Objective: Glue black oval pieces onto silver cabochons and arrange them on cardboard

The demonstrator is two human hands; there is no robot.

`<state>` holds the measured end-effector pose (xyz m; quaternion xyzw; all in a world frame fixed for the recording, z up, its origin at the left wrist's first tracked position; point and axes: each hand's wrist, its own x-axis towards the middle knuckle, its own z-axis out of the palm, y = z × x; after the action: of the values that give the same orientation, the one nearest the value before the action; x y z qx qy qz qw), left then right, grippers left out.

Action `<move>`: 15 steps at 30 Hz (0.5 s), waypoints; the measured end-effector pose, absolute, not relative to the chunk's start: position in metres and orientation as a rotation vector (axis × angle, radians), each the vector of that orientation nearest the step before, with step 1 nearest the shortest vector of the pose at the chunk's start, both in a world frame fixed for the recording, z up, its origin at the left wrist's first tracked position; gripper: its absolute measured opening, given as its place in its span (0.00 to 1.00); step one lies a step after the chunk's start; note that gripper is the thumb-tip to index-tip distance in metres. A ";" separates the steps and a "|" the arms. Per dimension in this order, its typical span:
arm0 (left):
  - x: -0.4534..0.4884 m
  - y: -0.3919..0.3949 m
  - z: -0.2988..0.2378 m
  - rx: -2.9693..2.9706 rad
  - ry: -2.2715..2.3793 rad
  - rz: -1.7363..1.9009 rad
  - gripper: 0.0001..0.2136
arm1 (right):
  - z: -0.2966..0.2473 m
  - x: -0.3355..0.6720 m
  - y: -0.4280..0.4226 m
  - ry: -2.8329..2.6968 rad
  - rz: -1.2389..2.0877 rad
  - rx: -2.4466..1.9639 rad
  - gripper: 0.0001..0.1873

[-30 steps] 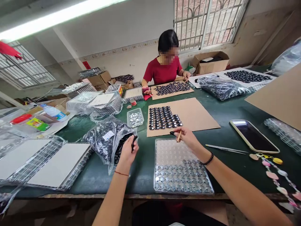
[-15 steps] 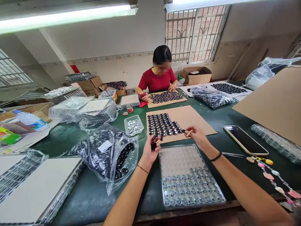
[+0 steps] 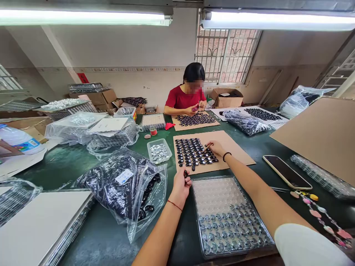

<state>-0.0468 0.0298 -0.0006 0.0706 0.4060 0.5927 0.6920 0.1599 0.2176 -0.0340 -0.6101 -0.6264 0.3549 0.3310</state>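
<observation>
In the head view, the left hand (image 3: 181,183) pinches a small black piece (image 3: 185,173) at the near edge of the cardboard sheet (image 3: 235,147), just above the clear blister tray (image 3: 219,192). The right hand (image 3: 215,147) grips a thin wooden stick (image 3: 207,147) over the rows of black pieces (image 3: 194,153) on that sheet. A plastic bag (image 3: 122,181) of black pieces lies left on the green worktop (image 3: 260,173)

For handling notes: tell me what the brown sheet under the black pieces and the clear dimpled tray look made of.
Brown sheet: apparently matte cardboard, flat, with cut edges. Clear dimpled tray: likely thin glossy moulded plastic, see-through with light glints.
</observation>
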 end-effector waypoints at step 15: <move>-0.054 0.035 -0.004 0.093 0.829 1.243 0.04 | -0.038 0.175 0.236 -1.801 0.852 -1.569 0.14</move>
<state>-0.0540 0.0347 -0.0040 0.0423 0.3767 0.5652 0.7327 0.1746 0.2359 -0.0379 -0.5906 -0.6780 0.3205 0.2980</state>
